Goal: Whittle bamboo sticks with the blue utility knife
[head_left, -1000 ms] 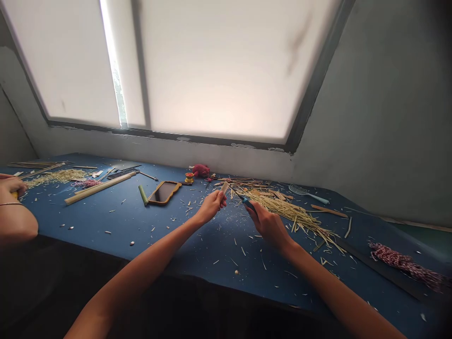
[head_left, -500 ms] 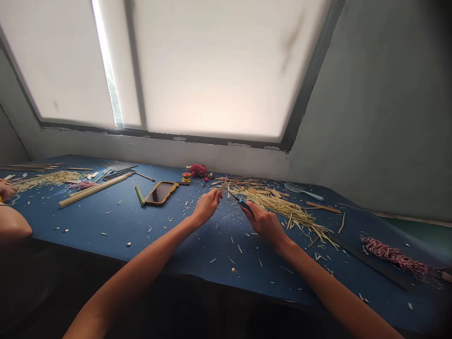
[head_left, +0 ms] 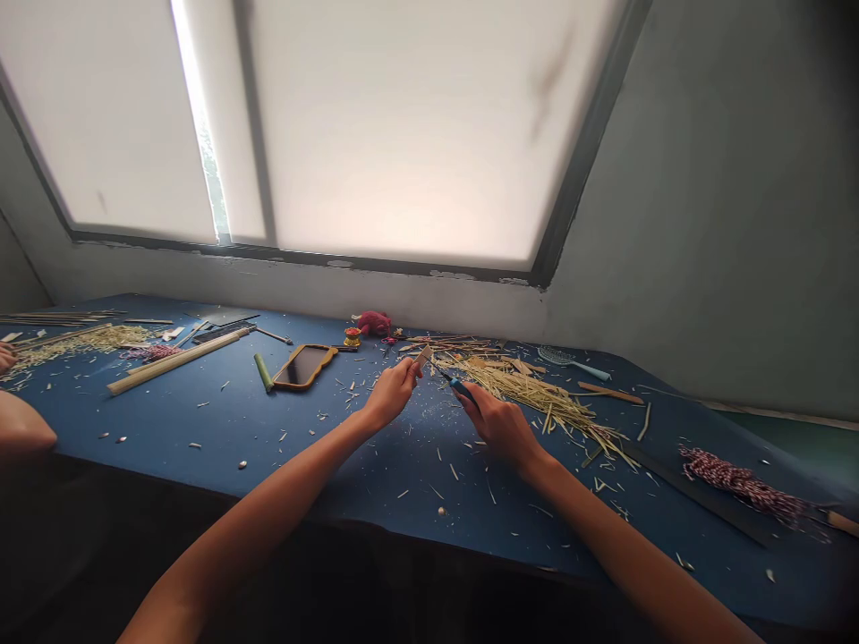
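Snips (head_left: 458,386) — right grip (head_left: 497,426), straw (head_left: 530,400) beside

1 head-worn camera, facing forward-down at left hand (head_left: 395,392), right hand (head_left: 500,427), table (head_left: 201,429).

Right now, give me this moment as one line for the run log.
left hand: pinches pale strip | right hand: grips blue-handled cutter | beside: dried-fibre pile on blue table
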`<state>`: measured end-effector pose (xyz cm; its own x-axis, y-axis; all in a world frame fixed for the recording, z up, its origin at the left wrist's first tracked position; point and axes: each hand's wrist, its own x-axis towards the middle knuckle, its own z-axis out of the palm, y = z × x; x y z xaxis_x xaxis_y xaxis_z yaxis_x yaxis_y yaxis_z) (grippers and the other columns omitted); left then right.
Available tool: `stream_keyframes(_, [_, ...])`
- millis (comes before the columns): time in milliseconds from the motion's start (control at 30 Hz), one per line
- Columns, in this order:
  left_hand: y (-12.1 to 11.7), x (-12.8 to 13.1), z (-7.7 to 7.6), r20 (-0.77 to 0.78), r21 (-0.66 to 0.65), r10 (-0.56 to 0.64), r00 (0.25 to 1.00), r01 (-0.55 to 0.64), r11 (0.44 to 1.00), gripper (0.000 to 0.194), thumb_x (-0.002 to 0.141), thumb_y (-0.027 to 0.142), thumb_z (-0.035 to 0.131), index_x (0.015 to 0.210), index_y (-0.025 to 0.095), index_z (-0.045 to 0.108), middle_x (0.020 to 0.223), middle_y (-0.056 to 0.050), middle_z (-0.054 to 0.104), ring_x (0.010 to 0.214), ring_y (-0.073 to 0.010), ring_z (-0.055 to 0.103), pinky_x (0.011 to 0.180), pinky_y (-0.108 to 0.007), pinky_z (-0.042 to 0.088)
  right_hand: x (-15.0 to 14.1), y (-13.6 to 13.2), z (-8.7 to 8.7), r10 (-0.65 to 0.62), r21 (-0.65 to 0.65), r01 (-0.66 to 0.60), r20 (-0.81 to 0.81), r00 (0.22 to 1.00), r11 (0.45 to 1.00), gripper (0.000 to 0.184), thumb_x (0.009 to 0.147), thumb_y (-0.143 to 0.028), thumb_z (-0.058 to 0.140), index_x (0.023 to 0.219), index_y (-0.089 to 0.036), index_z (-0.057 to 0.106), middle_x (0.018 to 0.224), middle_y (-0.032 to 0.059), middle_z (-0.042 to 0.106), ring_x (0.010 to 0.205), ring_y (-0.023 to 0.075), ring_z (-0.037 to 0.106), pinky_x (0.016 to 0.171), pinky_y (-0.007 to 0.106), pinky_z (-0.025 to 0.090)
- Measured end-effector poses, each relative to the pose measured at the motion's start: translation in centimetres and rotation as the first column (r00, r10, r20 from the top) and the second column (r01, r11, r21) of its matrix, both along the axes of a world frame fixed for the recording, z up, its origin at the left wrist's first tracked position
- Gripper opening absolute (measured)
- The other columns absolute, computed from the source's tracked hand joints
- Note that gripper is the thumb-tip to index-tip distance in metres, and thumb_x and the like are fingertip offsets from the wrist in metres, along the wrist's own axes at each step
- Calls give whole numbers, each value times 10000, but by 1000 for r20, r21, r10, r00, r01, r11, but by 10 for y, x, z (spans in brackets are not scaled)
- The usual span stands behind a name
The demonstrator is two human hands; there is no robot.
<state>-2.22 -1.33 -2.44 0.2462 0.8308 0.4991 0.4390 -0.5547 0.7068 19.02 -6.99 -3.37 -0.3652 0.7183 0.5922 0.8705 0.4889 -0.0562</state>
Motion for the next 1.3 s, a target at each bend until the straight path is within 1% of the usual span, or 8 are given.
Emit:
stream_keyframes(167, [-4,-1,3,-67,29,34,997,-32,999,375,954,430,272,820,203,539,632,-1,549,559,-136,484,558,-225,302,0,0,0,-2,-3,2,6,1000,1000,404,986,-419,232,1161,-183,509,1037,93,678,752,210,678,527,277,434])
stream_keyframes(333, [-5,-1,6,-228,153,188,955,-156,976,306,965,339,276,893,193,536,691,-34,599,579,-154,530,562,-233,292,-2,-2,6,4,-20,-4,-10,1000,1000,384,982,-430,240,1125,-198,511,963,78,683,764,222,675,551,283,435])
stream_keyframes(500, [-5,-3,10,-219,262,247,944,-187,947,293,972,300,264,927,179,528,702,-35,613,578,-143,540,568,-222,304,-5,-6,11,27,-36,-30,-64,998,999,364,978,-433,255,1117,-212,509,902,61,675,710,200,659,545,270,417])
stream_keyframes(733, [-7,-8,17,-260,344,304,917,-206,916,307,970,307,274,940,181,552,684,-33,590,573,-141,521,556,-225,287,-9,-10,13,-7,4,8,-77,997,1000,379,977,-439,251,1088,-210,531,861,62,677,694,196,654,533,262,393])
stream_keyframes(933, [-5,-7,18,-96,350,240,966,-193,917,299,969,311,289,927,172,550,686,-11,555,567,-108,452,574,-207,299,-13,-12,18,-56,97,59,-39,998,994,406,978,-436,263,1128,-180,541,935,79,688,696,188,658,509,260,382])
stream_keyframes(1067, [-4,-3,14,-44,318,196,980,-173,932,307,970,324,292,914,174,554,669,6,541,555,-95,435,570,-196,304,-10,-12,16,-60,119,62,-18,998,991,413,980,-430,272,1158,-172,542,1009,81,686,709,177,666,499,251,395])
stream_keyframes(1200, [-7,2,9,-31,246,153,988,-140,959,325,974,357,275,934,180,545,662,6,541,540,-103,445,549,-208,300,-8,-10,9,-98,119,97,10,995,988,408,978,-429,284,1170,-178,544,1009,65,691,715,187,673,491,259,398])
stream_keyframes(1300, [-8,4,7,-8,163,69,998,-67,984,378,972,417,256,955,187,555,688,1,548,587,-116,490,576,-217,329,-7,-9,4,-129,114,126,21,991,985,419,974,-441,291,1196,-177,530,1038,65,688,712,195,674,495,268,406])
